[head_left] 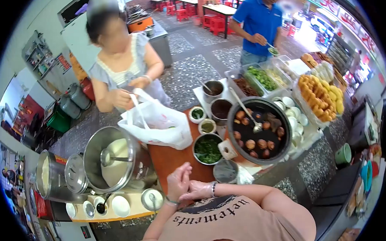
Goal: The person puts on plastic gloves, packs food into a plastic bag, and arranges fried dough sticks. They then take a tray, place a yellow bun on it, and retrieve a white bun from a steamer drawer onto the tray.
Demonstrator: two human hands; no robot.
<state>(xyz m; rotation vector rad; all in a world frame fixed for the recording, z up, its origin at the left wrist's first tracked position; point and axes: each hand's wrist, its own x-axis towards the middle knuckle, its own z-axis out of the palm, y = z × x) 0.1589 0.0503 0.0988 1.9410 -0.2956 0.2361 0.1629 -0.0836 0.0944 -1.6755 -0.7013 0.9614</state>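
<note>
- The left hand (179,179) is at the lower middle of the frame, over the near edge of the brown table (161,159). Its fingers are close together and a little bent; I see nothing held in them.
- The right hand (201,190) is just beside it, and touches it near the wrist. Its fingers are partly hidden, so how far they are open I cannot tell, and also not whether something is between the palms.
- Nearest to the hands, up and to the right, are the metal bowl of chopped greens (207,149) and a round container (225,171).
- The white bag (159,123) is on the table above the hands, in the middle of the frame. A person (122,67) at the upper left has fingers at its handle.
- Left of the table is a large metal pot (111,158) with pale liquid and a ladle (106,157).
</note>
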